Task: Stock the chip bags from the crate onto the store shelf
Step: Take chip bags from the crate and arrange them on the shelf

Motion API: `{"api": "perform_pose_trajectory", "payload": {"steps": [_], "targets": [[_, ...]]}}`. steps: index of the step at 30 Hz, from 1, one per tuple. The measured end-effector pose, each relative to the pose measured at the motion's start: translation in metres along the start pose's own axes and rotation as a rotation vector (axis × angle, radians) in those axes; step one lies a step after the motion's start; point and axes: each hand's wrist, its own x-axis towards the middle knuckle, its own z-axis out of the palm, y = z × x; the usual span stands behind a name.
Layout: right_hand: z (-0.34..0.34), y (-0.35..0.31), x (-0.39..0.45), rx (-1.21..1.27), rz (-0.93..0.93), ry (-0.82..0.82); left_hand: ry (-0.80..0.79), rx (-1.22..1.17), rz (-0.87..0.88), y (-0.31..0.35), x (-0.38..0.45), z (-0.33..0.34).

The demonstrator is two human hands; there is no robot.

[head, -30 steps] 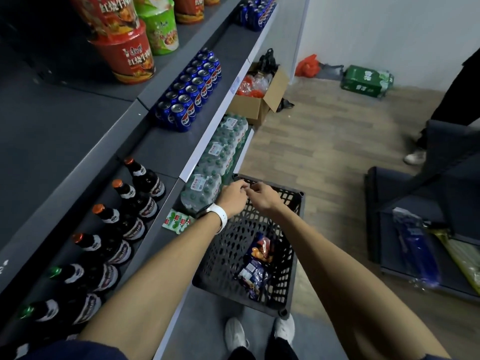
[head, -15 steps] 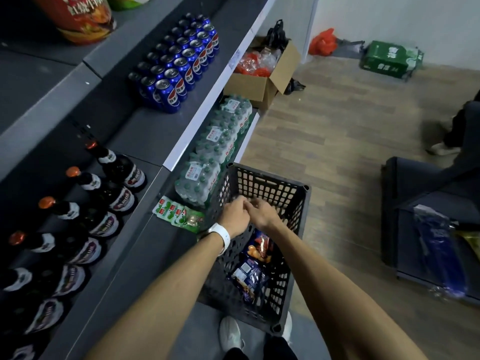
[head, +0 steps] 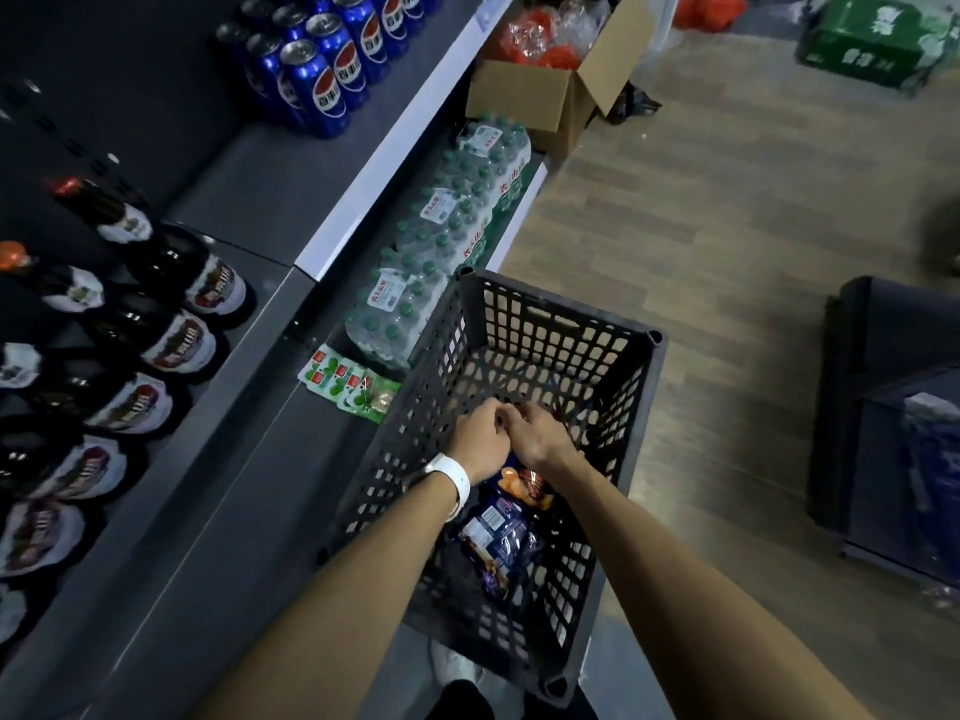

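A dark perforated plastic crate [head: 571, 314] stands on the floor against the shelving. Purple and orange chip bags [head: 501, 537] lie in its bottom near the close wall. My left hand [head: 478, 439], with a white wristband, and my right hand [head: 540, 439] are down inside the crate, knuckles together and fingers curled. Nothing shows between the fingers, and the bags lie under my wrists. The grey shelf board [head: 218, 485] runs along the crate's left side.
Green snack packets [head: 353, 381] lie on the shelf by the crate. Dark sauce bottles [head: 171, 330] and blue cans [head: 322, 75] fill the shelves. Water bottle packs [head: 447, 231] sit low beside the crate. A cardboard box [head: 545, 96], a green carton [head: 872, 39] and a dark cart [head: 883, 397] stand around.
Both hands, held together, have moved from the crate's far rim down into the crate toward the chip bags. My view has tilted downward.
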Motion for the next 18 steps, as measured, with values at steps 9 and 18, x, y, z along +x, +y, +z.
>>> {"api": "perform_pose_trajectory", "payload": {"steps": [9,18], "targets": [[0.018,0.052,0.063,-0.044,0.141,0.077,-0.033,-0.015,-0.096,-0.056,0.063,0.065],[0.050,0.091,0.095,-0.169,0.242,0.008,-0.063,-0.015,-0.137,-0.091,0.100,0.099]]}}
